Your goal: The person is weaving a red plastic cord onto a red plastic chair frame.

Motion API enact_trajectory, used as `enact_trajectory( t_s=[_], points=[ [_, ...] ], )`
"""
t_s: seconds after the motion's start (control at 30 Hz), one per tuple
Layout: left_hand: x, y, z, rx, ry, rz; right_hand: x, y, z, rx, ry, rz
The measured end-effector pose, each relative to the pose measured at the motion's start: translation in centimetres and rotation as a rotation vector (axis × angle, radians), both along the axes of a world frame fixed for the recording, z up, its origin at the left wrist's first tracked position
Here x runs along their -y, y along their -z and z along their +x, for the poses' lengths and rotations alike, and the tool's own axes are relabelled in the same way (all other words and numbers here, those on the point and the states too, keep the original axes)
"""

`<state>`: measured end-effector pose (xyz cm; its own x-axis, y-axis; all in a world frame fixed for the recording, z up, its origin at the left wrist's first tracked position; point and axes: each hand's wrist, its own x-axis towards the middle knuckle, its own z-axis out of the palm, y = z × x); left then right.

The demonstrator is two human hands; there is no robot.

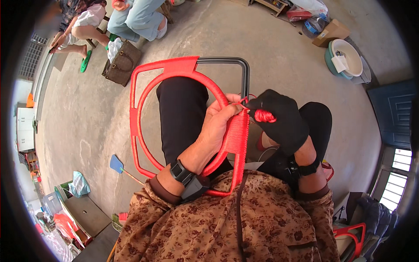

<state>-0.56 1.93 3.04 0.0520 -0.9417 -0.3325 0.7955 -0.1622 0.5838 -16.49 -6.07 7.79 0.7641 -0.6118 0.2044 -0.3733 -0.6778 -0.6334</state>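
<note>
A frame [180, 65] with a squared outer edge and a round inner ring rests across my lap, mostly wrapped in red cord. Its far right corner is a bare dark grey tube [223, 60]. My bare left hand [213, 126] is closed around the ring and the wrapped right side, its thumb and finger pinching at the top of the winding. Just right of it, my right hand [283, 122], in a black glove, is closed on a small bundle of red cord [264, 115]. A loose strand of cord runs between the two hands beside the bare tube.
Two people sit at the back left near a brown handbag [123, 63]. Stacked basins [331, 61] and a cardboard box [332, 33] stand at the back right. On the left floor lies a blue fly swatter [116, 164]. Another red frame [357, 240] is at the lower right.
</note>
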Motion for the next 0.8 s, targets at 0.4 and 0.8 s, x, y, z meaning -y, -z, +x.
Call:
enact_trajectory(
  t_s=[0.4, 0.8],
  points=[
    [-0.1, 0.1, -0.1, 0.140, 0.022, 0.018, -0.5, -0.9, -0.8, -0.259, 0.102, -0.008],
    [-0.1, 0.2, -0.1, 0.153, 0.040, 0.002, -1.1, 0.4, -2.5, 0.520, 0.166, 0.973]
  ],
)
